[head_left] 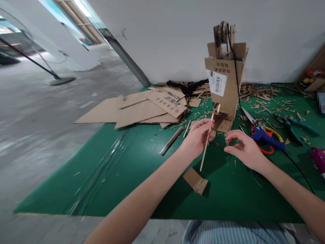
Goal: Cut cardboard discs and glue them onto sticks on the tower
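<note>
In the head view, my left hand (199,137) is closed round a thin wooden stick (206,149), which slants with its upper end in front of a cardboard structure (224,81). My right hand (242,149) is just to the right, its fingers bent and its thumb apart from the index finger. I see nothing clearly held in it, though a tiny scrap may be at the fingertips. Below the stick lies a small folded piece of cardboard (194,179). The structure stands upright, with a wound spool (223,32) and a black cord at its top.
Flat cardboard sheets (144,108) lie back left on the green table (101,189). A craft knife-like stick (171,140) rests left of my hands. To the right are scissors (269,139), a blue glue gun (269,137), pliers (294,130) and cardboard scraps (256,91).
</note>
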Available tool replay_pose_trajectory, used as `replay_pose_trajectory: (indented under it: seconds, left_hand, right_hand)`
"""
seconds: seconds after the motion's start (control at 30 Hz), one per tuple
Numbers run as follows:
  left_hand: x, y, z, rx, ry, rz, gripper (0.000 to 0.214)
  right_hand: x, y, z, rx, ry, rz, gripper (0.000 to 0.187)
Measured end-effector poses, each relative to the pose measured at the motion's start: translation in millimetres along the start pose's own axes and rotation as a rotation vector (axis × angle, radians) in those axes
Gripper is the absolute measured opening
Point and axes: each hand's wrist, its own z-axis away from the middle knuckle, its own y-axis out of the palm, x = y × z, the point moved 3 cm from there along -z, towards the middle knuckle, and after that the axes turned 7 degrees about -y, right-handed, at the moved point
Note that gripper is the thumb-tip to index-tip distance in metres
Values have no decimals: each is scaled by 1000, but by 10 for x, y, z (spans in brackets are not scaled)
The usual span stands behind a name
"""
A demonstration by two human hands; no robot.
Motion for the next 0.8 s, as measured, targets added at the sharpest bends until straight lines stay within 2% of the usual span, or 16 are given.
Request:
replay_pose_trajectory:
  seconds: [0.07,0.27,0.37,0.43,0.6,0.7,0.8]
  left_hand:
    - [2,-2,-2,8,-2,1,28]
    - [13,-8,-8,22,3,3,25]
    - [20,-2,-1,24,1,1,24]
    - [17,3,7,19,1,-2,24]
    - [-3,2,9,-21,-13,12,25]
    - [-6,-1,1,-41,-29,32,24]
    - [-8,5,2,-50,-13,28,24]
  right_hand:
    - [20,-12,5,16,-13,48,21]
    - [40,3,35,36,-3,-38,28]
    - [66,-3,37,52,-44,21,27]
    - [88,-11,34,97,-99,180,21]
    - [92,14,47,316,-331,814,15]
    - [64,13,51,377,-335,931,14]
    - [64,-23,42,357,-300,935,15]
